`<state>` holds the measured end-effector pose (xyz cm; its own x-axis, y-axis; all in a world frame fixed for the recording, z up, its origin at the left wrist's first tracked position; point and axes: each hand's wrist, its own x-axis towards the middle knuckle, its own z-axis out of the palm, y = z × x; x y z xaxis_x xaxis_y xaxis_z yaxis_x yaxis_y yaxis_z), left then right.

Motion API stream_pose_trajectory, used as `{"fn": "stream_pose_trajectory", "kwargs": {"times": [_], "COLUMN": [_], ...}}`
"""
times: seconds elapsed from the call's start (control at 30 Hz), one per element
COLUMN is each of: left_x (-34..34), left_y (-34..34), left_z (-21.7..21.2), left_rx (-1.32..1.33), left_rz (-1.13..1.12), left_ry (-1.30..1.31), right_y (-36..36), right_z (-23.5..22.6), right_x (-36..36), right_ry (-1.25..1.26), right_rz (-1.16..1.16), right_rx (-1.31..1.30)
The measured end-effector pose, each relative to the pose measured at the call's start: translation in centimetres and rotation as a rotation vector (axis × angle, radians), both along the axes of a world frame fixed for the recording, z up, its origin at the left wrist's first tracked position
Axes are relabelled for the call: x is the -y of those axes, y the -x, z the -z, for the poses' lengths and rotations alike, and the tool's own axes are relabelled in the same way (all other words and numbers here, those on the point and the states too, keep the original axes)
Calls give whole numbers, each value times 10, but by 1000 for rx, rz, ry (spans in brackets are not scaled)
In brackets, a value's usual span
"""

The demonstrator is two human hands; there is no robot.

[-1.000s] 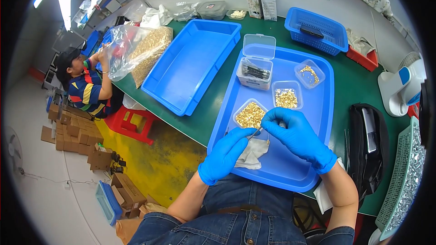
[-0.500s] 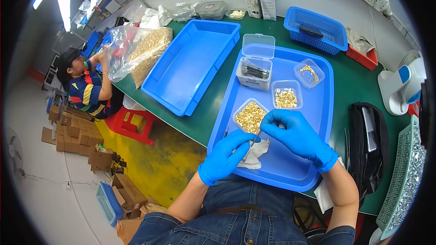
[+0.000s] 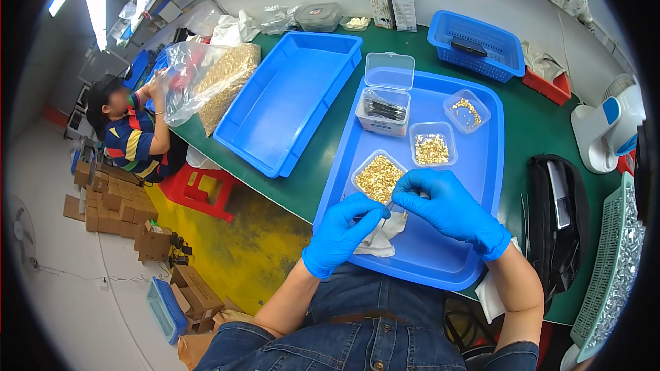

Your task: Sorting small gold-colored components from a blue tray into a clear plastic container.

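Note:
Both gloved hands meet over the near part of the blue tray, fingertips almost touching. My left hand is closed in a pinch on a thin dark rod. Just beside it, my right hand is pinched too; what lies in its fingers is too small to make out. Close beyond the fingertips stands a clear tub of small gold pieces. A second tub of gold pieces and a sparsely filled one sit farther off. Below my hands lies a white cloth.
An open-lidded clear box with dark thin pieces stands in the tray. Left are a large blue bin and a bag of gold pieces; a co-worker sits beyond. A black bag and a green basket flank the right.
My fingertips have drawn closer together, and less of the thin rod shows between them. My left hand has turned slightly. The tubs and tray stay where they were.

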<state>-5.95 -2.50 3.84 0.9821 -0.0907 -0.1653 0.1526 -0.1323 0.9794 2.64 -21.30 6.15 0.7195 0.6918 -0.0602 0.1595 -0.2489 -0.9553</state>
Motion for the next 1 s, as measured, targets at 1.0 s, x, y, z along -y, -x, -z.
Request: {"fn": "stream_pose_trajectory", "kwargs": {"times": [1.0], "left_x": [5], "left_y": [-1], "left_z": [6], "left_rx": [-127], "left_rz": [-50], "left_ry": [366], "right_y": [7], "right_z": [2], "right_x": [-3], "right_ry": [107], "right_rz": [44], "right_rx": [278]}}
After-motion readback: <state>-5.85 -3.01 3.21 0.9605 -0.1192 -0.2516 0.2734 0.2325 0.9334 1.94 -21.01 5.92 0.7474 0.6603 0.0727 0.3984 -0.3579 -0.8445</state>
